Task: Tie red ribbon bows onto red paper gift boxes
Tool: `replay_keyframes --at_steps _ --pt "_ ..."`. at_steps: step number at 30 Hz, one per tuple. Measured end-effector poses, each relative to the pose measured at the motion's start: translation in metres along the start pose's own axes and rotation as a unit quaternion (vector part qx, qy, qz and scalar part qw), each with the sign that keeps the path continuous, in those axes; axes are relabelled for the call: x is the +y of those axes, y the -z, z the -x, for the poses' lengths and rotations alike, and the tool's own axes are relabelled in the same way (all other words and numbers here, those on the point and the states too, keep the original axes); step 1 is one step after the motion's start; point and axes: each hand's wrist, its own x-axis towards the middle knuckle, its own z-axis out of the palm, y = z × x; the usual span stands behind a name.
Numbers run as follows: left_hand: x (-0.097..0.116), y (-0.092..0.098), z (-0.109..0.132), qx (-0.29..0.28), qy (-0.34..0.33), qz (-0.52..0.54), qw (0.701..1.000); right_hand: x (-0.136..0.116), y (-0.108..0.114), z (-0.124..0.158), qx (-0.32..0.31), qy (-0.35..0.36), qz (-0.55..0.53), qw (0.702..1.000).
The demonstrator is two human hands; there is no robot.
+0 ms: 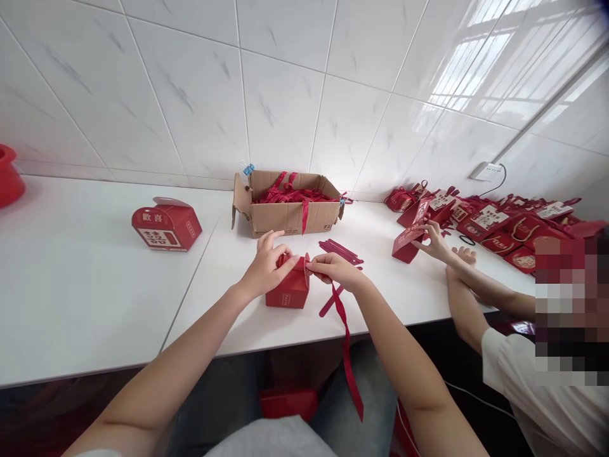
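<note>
A small red gift box point(287, 291) stands upright near the front edge of the white table. My left hand point(267, 266) grips its top, thumb across the near side and the other fingers partly raised behind. At the upper right corner of the box, my right hand point(335, 270) pinches a dark red ribbon point(346, 343). The ribbon's long loose end hangs from my fingers over the table edge toward my lap. The part of the ribbon at the box's top is mostly hidden by my fingers.
Flat dark red strips point(340, 251) lie right of the box. Behind stands a cardboard carton point(290, 219) of red ribbons. Another gift box point(166, 225) sits left. At right, a co-worker's hand point(432, 241) holds a red box point(406, 247), near many finished-looking red boxes point(495, 219).
</note>
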Motion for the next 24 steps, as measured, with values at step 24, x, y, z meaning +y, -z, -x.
replay_keyframes --at_steps 24 --pt "0.013 0.026 0.040 0.002 0.063 0.018 0.998 -0.030 -0.023 -0.013 0.172 0.138 -0.018 0.975"
